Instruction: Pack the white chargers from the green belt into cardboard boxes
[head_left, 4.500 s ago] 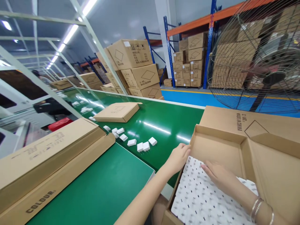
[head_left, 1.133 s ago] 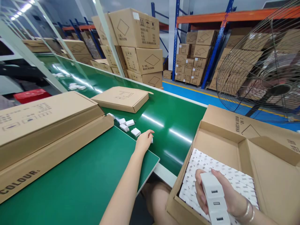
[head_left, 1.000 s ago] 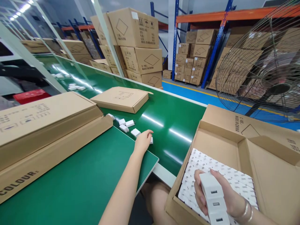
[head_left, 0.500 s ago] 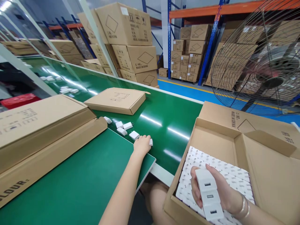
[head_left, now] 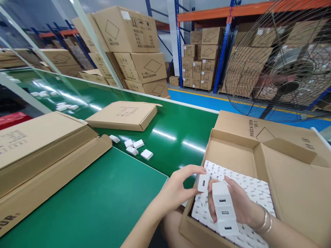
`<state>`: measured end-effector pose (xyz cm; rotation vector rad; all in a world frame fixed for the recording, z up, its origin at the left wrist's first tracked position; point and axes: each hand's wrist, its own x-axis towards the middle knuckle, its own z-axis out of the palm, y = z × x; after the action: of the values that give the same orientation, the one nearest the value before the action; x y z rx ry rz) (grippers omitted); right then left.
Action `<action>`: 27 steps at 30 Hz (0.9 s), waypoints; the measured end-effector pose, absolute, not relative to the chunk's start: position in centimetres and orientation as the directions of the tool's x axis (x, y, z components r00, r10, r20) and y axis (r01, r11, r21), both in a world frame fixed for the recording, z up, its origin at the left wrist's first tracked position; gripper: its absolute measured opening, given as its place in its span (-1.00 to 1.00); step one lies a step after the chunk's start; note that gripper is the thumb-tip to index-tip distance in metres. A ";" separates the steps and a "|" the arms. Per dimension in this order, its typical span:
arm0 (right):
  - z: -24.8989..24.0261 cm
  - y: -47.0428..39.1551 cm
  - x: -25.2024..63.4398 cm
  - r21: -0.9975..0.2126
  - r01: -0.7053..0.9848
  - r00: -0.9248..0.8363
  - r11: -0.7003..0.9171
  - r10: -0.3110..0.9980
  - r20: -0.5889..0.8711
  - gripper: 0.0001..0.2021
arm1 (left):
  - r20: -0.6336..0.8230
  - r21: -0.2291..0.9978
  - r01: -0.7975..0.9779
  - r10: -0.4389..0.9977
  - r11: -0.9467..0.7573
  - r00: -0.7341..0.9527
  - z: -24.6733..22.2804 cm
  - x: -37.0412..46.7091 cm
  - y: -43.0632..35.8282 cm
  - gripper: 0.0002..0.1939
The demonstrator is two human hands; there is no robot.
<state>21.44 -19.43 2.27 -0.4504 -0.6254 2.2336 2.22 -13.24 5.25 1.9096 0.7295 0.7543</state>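
Observation:
My left hand pinches one white USB charger between thumb and fingers, its port facing me. Just right of it, my right hand is closed around a row of three white USB chargers, ports toward me. Both hands are above an open cardboard box filled with rows of white chargers. Several loose chargers lie on the green conveyor belt to the left.
A closed flat carton rests on the belt. Another carton lies on the green side table. A large wire fan stands at the right, behind the box. Stacked cartons stand beyond the belt.
My left hand has lifted a charger off the belt and carried it right, beside the row in my right hand. My right hand keeps its three chargers; the view has shifted slightly.

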 end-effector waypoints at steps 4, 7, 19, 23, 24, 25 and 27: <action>2.7 -19.3 21.8 -0.598 -0.565 -0.621 -0.569 0.770 -0.145 -0.54 | 0.256 0.902 0.106 0.716 -0.419 0.650 6.2 2.2 -14.9 -0.59; 3.1 -19.3 22.0 -0.622 -0.557 -0.594 -0.550 0.788 -0.164 -0.54 | 0.260 0.901 0.093 0.700 -0.423 0.665 6.4 2.2 -15.2 -0.55; 7.4 -16.3 32.0 -0.652 0.744 0.021 -0.147 0.980 -0.197 -0.63 | 0.048 0.790 0.416 0.722 -0.450 0.691 7.2 9.8 -10.5 -0.62; 5.3 -15.5 34.9 -0.076 0.995 0.057 -0.067 0.989 -0.135 -0.68 | -0.091 0.627 0.579 0.689 -0.522 0.719 5.1 16.7 -8.0 -0.63; 4.7 -15.6 35.3 -0.040 0.998 0.036 -0.043 0.984 -0.172 -0.69 | -0.140 0.588 0.605 0.669 -0.537 0.730 4.6 18.2 -7.7 -0.64; 4.2 -15.8 35.5 -0.026 1.000 0.011 -0.016 0.979 -0.201 -0.70 | -0.197 0.570 0.616 0.637 -0.544 0.745 4.1 19.3 -7.4 -0.64; 3.3 -16.5 35.6 -0.025 0.999 -0.051 0.046 0.976 -0.214 -0.71 | -0.338 0.577 0.613 0.525 -0.539 0.781 3.3 20.9 -7.0 -0.60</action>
<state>35.63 -16.52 3.34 -2.2536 -2.3674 0.2744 20.87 -6.99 3.28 2.2638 0.8413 -0.1609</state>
